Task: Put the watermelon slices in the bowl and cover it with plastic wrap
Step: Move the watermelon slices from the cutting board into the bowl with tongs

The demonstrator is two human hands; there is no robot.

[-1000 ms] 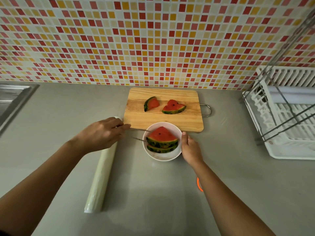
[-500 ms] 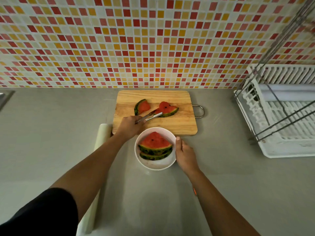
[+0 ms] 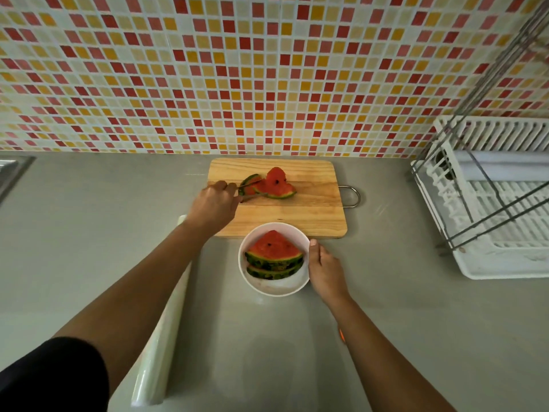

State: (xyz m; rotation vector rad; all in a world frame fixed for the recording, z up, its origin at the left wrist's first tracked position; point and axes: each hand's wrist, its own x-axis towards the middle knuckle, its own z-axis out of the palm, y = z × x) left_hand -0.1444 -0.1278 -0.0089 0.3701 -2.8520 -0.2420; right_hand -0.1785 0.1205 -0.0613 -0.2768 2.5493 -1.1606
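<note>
At bowl (image 3: 276, 287) rim, right hand (image 3: 325, 269), seemingly holding

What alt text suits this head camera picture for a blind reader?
A left hand holds metal tongs at two watermelon slices on a wooden cutting board, while the right hand holds a white bowl with two more slices. A plastic wrap roll lies left of the bowl.

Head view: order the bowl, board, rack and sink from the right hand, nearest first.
1. Bowl: touching the right hand, on its left.
2. Board: just beyond the bowl, toward the wall.
3. Rack: out to the right.
4. Sink: at the far left edge.
</note>
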